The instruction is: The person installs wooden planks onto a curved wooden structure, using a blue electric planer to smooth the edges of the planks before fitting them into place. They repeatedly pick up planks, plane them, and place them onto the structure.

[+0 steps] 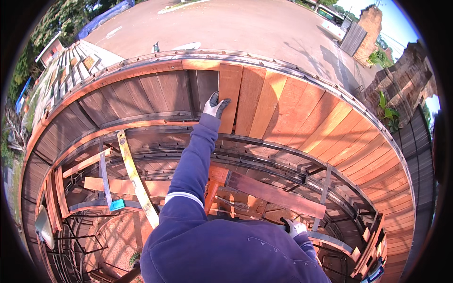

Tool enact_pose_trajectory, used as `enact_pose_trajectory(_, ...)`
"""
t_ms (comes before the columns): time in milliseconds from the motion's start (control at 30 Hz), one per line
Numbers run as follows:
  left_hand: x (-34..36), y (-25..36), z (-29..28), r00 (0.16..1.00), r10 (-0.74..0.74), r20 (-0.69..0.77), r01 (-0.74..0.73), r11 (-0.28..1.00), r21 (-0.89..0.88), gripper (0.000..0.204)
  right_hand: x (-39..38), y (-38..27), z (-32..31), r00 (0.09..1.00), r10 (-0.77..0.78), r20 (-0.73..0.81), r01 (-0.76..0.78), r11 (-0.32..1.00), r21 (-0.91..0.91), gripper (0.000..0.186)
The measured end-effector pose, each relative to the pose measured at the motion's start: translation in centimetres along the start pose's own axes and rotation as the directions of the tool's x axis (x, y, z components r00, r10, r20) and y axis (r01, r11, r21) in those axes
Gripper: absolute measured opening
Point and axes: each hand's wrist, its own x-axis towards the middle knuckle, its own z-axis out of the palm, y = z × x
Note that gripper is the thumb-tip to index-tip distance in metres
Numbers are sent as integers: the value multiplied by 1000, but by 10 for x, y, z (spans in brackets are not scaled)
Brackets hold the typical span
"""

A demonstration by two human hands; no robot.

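Note:
My left hand [216,104], in a white and grey glove, is closed on the lower left part of a reddish wooden plank [230,82] on the curved upper deck, at the end of a row of fresh planks [293,108]. To its left are older dark boards [134,96]. My right hand [295,227], also gloved, is low at the right, closed on a black handle [286,223]; what it belongs to is mostly hidden by my body. An orange tool or part [216,177] lies below my left arm, beside a loose reddish board [276,192].
A yellow level [134,172] and a metal strip with a blue end [116,203] cross the framework at left. Curved steel rails [264,141] surround a lower level [118,236]. Outside the rim are paving [226,28], a rock-like structure [396,75] and trees [66,19].

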Motion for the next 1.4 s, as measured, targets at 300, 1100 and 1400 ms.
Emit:
enact_pose_trajectory(300, -4, -10, 0, 993, -118, 10, 118, 993, 16, 31, 5, -13, -11, 995, 57, 77, -57, 998, -8, 77)
enact_pose_trajectory(1100, -16, -43, -59, 960, -248, 129, 215, 951, 222, 51, 0, -13, -11, 997, 41, 66, -36, 996, -80, 87)
enact_pose_trajectory(1400, -13, -10, -105, 968, -165, -190, 184, 979, 84, 27, -1, -29, -26, 997, 50, 64, -46, 997, -54, 85)
